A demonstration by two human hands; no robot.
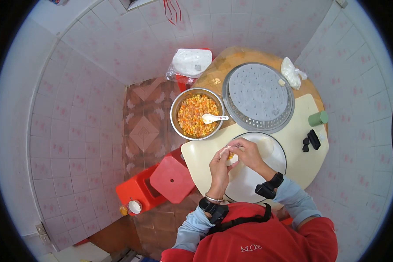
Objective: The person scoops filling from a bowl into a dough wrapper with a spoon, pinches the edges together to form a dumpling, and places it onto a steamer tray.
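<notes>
My left hand [219,169] holds a dumpling wrapper [234,160] with orange and yellow filling showing at its open side. The fingers of my right hand [247,153] pinch the wrapper's upper edge. Both hands are over a round white tray [273,172] with a dark rim. A pale round shape, perhaps another wrapper, lies near the tray's far edge. Beyond my hands, to the left, a steel bowl [174,120] holds chopped filling [195,111], with a white spoon [213,118] resting in it. One small pale dumpling [281,82] sits on the perforated steamer tray [257,96].
A tied white plastic bag [292,73] stands at the table's far right. Nearer are a green cylinder [318,118] and small black objects [311,140]. Red stools [172,177] are at the left, one bearing a cup [135,206]. A white-topped stool [192,62] stands against the wall.
</notes>
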